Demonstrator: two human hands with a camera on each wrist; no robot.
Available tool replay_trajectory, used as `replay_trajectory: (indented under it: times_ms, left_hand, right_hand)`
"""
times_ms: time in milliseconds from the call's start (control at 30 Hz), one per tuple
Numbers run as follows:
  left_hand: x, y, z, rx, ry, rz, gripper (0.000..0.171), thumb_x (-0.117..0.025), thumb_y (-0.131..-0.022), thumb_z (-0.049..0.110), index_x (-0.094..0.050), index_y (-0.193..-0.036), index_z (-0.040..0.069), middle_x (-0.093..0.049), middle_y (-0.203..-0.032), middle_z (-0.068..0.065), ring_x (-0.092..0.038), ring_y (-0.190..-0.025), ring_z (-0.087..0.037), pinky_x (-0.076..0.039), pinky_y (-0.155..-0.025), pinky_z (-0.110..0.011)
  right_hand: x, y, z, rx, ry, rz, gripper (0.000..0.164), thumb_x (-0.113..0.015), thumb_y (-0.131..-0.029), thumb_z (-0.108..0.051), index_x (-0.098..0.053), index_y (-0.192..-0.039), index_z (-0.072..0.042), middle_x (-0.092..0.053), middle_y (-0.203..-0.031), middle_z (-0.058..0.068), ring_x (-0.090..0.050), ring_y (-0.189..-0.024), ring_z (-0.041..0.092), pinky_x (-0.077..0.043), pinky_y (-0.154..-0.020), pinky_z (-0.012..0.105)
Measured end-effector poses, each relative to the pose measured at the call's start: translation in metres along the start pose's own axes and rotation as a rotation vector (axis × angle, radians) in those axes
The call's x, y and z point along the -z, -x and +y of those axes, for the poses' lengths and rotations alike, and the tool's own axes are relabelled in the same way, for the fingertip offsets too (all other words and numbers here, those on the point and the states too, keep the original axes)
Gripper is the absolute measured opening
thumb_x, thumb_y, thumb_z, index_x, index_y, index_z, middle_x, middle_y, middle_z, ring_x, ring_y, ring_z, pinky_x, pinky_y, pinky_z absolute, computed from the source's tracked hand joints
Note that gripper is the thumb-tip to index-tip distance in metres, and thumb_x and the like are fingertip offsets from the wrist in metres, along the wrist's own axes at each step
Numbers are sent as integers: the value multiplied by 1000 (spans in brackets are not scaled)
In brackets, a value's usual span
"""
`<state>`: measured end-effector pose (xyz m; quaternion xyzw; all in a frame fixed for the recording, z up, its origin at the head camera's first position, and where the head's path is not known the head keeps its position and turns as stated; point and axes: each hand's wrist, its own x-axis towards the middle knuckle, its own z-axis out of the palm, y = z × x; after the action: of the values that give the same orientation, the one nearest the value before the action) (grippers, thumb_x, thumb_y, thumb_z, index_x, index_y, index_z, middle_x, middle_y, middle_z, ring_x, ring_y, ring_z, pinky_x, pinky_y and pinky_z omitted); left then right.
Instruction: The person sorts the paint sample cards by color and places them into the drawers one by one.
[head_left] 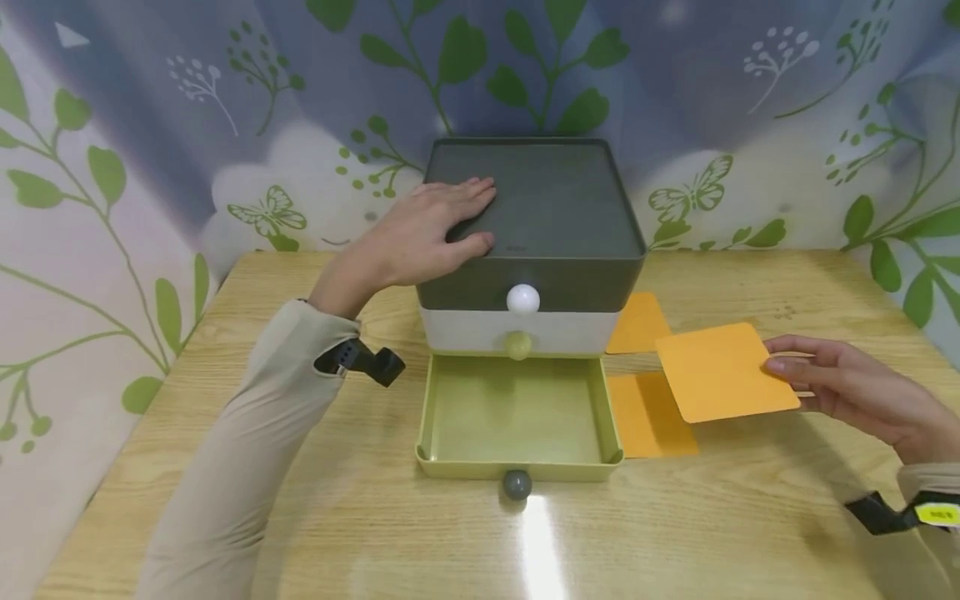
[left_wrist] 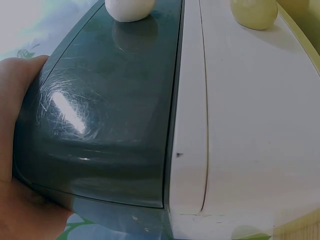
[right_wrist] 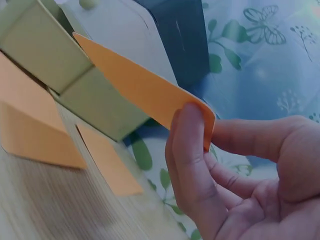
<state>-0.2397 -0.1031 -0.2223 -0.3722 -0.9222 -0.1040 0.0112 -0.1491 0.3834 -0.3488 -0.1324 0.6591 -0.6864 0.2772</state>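
Note:
A small stacked drawer box stands at the table's middle, with a dark grey top section (head_left: 570, 204) over a white one (head_left: 457, 329). Its lowest, pale green drawer (head_left: 487, 471) is pulled out toward the front. My left hand (head_left: 427, 229) rests on the left side of the grey lid, fingers straight along it. To the right of the drawer, my right hand (head_left: 847, 383) pinches a square orange card (head_left: 716, 375) by its right edge, between thumb and fingers. The card is raised and tilted, overlapping another orange card (head_left: 648, 425) on the table.
A further orange card (head_left: 637, 325) lies farther back, partly behind the box. Round knobs mark the drawer fronts, including a white knob (head_left: 522, 299) and a dark grey knob (head_left: 517, 485). Behind the wooden table (head_left: 360, 533) hangs a leaf-patterned curtain (head_left: 300, 108).

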Motion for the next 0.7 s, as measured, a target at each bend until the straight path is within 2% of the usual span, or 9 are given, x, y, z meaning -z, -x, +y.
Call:
replay_trajectory:
  times_ms: [133, 367, 500, 700]
  left_hand:
    - [-1, 0, 0, 1, -3, -1, 65, -40, -100, 41, -26, -151, 3, -21, -158, -11, -20, -146, -22, -15, -117, -39]
    - [-1, 0, -1, 4, -1, 5, 65, -40, -100, 42, -27, -151, 3, -22, -158, -10, -20, -146, -22, -15, -117, -39]
    - [-1, 2, -1, 10, 1, 13, 65, -41, -100, 41, -27, -151, 3, -22, -158, -10, -21, -145, -23, -16, -117, -39]
    - [-1, 1, -1, 12, -3, 13, 65, -40, -100, 42, -27, -151, 4, -22, -158, -9, -21, -145, -22, -15, -117, -39]
  right_hand:
    - [-10, -4, 1, -13, 7, -28, 38, -30, -103, 3, -55, -125, -16, -65, -104, -2, -63, -88, 10, -54, -71, 27]
    - [-30, -12, -1, -21, 77, -24, 34, -33, -103, -1, -52, -126, -17, -58, -100, -5, -57, -85, 7, -52, -70, 27]
    - [-42, -19, -3, -22, 40, -90, 34, -32, -103, -1, -52, -127, -16, -59, -101, -4, -58, -87, 7, -53, -71, 28]
    - [-58, -30, -4, 2, -102, -231, 40, -27, -104, 1, -52, -131, -12, -64, -111, -1, -63, -96, 11, -54, -78, 28]
